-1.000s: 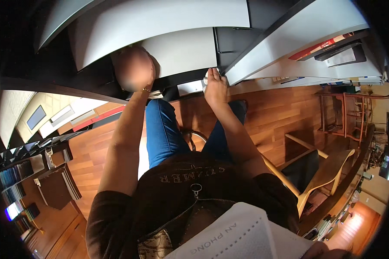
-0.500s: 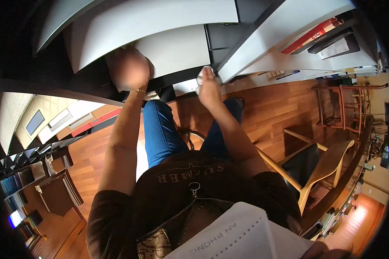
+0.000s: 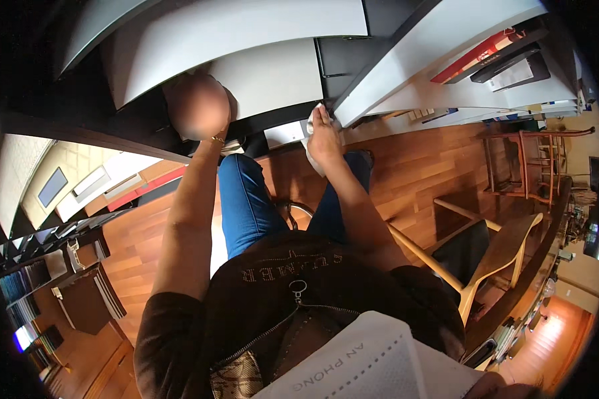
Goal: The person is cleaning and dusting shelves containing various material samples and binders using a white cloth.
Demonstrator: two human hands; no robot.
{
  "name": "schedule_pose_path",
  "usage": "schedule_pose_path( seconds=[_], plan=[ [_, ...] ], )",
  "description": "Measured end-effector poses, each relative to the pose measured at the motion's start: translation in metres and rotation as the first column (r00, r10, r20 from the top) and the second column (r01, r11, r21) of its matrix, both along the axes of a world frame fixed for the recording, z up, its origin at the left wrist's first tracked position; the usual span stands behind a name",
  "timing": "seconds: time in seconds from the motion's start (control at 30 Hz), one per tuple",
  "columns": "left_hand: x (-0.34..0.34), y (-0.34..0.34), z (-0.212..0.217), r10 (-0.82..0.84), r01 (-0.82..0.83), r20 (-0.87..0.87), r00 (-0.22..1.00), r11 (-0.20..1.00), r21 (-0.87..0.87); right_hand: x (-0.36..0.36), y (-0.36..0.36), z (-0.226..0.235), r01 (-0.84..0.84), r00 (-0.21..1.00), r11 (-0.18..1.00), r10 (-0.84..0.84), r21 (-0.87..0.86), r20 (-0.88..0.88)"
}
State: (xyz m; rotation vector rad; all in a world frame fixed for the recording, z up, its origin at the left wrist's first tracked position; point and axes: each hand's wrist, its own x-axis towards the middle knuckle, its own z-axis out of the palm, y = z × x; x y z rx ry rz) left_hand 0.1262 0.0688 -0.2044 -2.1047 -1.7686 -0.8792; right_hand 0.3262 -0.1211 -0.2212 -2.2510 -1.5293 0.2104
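Note:
My right hand (image 3: 324,141) is closed on a whitish cloth (image 3: 311,154), which hangs down beside the wrist. Its fingertips are by the dark front edge of a shelf unit, close to the end of a white upright panel (image 3: 386,63). My left hand (image 3: 198,108) is a smeared patch over the left part of a white shelf board (image 3: 273,76), so its fingers cannot be made out. Around that wrist runs a thin bracelet. Above lies another white board (image 3: 246,26).
Books and boxes, among them a red one (image 3: 476,56), lie on the shelf to the right. A wooden armchair (image 3: 492,256) with a dark seat stands at my right on the wooden floor (image 3: 412,173). Flat sample pieces (image 3: 123,183) line a shelf at the left.
My right hand has turned and shifted slightly, and more of the cloth now hangs below it. My left hand stays in nearly the same place.

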Motion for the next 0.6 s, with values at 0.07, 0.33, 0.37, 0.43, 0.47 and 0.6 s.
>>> schedule_pose_path(
  seconds=[0.07, 0.33, 0.37, 0.43, 0.47, 0.6],
  plan=[
    [0.002, -0.002, 0.001, -0.003, 0.003, 0.009, 1.000, 0.999, 0.036, 0.002, -0.004, 0.006, 0.012, 1.000, 1.000, -0.012, 0.001, -0.004],
    [0.005, 0.002, 0.002, -0.083, 0.095, 0.218, 0.972, 0.994, -0.044, 0.005, 0.021, -0.003, -0.068, 0.998, 0.995, 0.068, 0.070, -0.006],
    [0.003, 0.000, 0.003, -0.080, 0.091, 0.217, 0.973, 0.995, -0.040, -0.004, 0.020, -0.002, -0.095, 0.995, 0.990, 0.097, 0.101, -0.013],
    [0.002, -0.001, 0.011, -0.024, 0.040, 0.156, 0.987, 0.994, -0.100, -0.022, 0.016, -0.004, -0.200, 0.974, 0.975, 0.209, 0.095, -0.093],
    [-0.001, 0.000, 0.011, -0.049, 0.059, 0.173, 0.984, 0.997, -0.049, -0.031, 0.018, -0.007, -0.258, 0.957, 0.951, 0.275, 0.168, -0.088],
    [-0.009, -0.028, 0.010, -0.208, 0.263, 0.331, 0.920, 0.956, -0.128, -0.036, 0.016, -0.020, -0.293, 0.745, 0.921, 0.389, 0.259, -0.541]
  ],
)
